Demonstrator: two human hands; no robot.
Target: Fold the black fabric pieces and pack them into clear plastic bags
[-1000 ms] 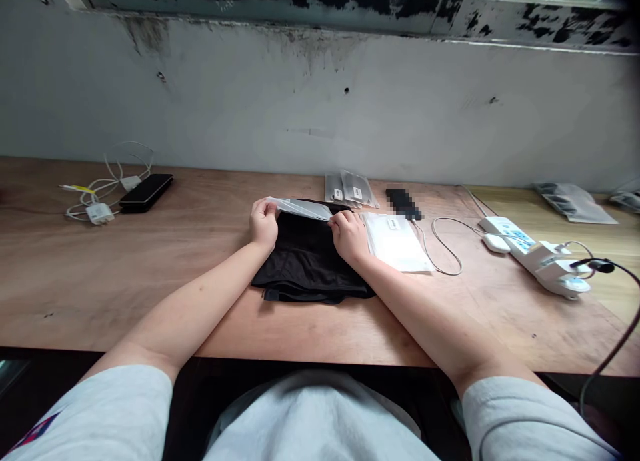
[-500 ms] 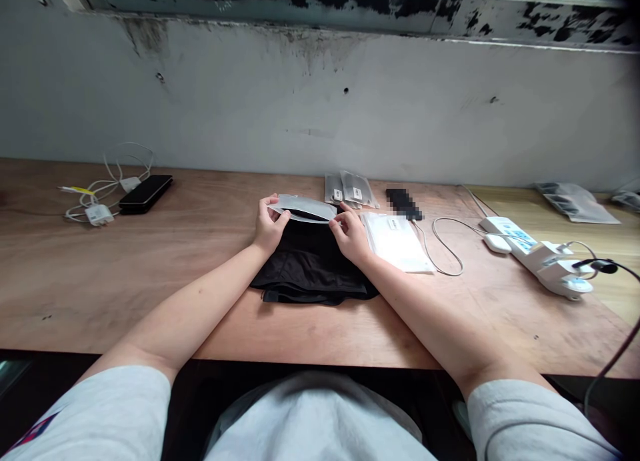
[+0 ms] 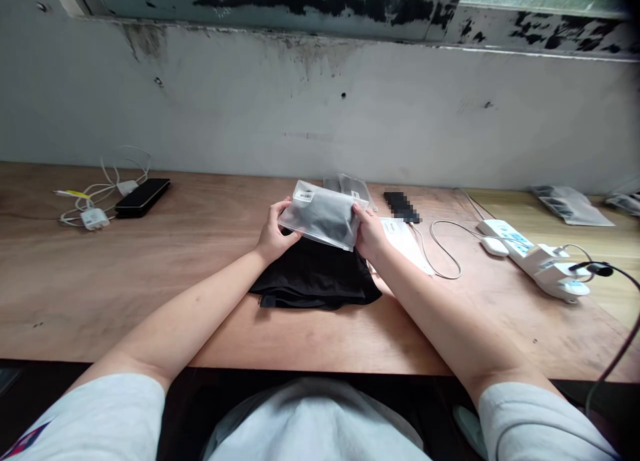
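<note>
Between my two hands is a frosted plastic zip bag [image 3: 323, 215] with a small barcode label at its upper left; something dark shows through it. My left hand [image 3: 276, 234] grips its left end, thumb along the lower edge. At the right end, my right hand [image 3: 369, 233] holds it with the thumb on the front. Below the bag, a folded black cloth item [image 3: 320, 274] lies on the table, its top partly covered by the bag and hands.
Filled frosted bags [image 3: 356, 186] lie behind my hands, and flat white bags [image 3: 407, 244] to the right. A pixelated dark object [image 3: 403, 207] joins a white cable. Farther right are a power strip [image 3: 530, 254] and another bag [image 3: 570, 204]. A black case [image 3: 143, 197] and chargers [image 3: 95, 217] sit left.
The bag's mouth gaped toward me before; now the bag is tilted so its labelled broad side faces me. My right hand has shifted slightly right, and the view has moved a little.
</note>
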